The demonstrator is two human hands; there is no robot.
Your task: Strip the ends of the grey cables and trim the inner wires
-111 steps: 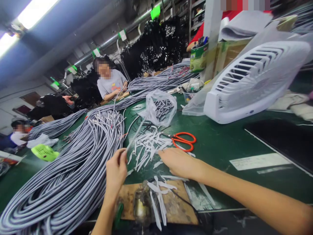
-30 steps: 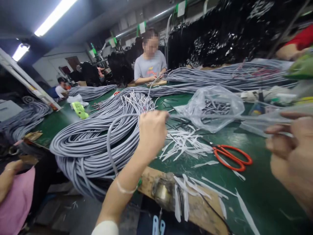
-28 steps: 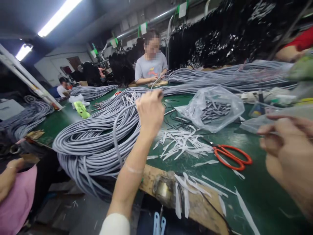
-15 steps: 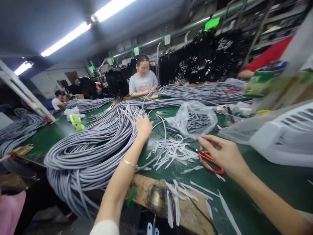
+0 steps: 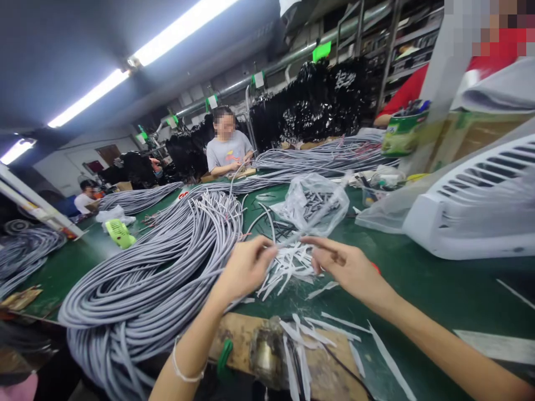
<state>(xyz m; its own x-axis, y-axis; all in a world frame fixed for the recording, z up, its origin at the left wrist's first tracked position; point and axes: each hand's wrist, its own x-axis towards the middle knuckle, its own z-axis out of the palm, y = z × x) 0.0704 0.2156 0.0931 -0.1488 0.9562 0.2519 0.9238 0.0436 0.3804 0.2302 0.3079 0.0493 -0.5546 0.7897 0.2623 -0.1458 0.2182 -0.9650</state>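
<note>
Your left hand (image 5: pixel 244 267) and right hand (image 5: pixel 349 268) each pinch 1 cable (image 5: pixel 286 243) stretched between them. Scraps (image 5: pixel 288 268) just beyond suggest some done; the coil (image 5: pixel 159 267) leftward looks mostly untouched.

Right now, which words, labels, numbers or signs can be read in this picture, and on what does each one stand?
No text can be read here.
Green can: printed label, too blurred to read.
Green hanging sign: too small to read.
White hanging tags: too small to read.
White strip on the table: no legible print.
</note>
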